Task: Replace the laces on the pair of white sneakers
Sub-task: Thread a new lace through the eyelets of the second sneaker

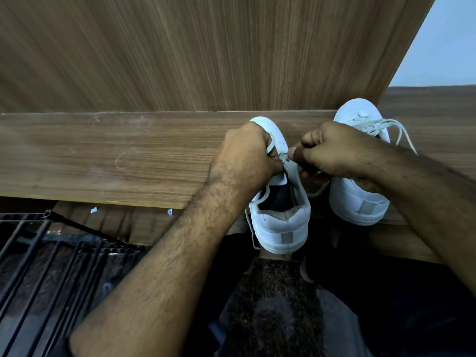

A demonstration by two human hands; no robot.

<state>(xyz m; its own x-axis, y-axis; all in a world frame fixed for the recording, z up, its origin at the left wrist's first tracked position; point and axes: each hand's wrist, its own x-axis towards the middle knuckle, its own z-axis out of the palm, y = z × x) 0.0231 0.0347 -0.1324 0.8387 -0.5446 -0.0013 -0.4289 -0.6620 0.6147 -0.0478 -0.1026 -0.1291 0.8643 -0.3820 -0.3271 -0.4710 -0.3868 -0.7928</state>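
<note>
Both hands, left and right, pinch the limp lace over the near sneaker; thin and slippery, best gripped near its tip.

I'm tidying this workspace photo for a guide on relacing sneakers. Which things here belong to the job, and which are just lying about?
Belongs to the job:
near sneaker, being worked on
its lace
far sneaker, with lace
left hand and right hand, both gripping at the near sneaker's top

Just lying about:
wooden shelf
black metal rack
</note>
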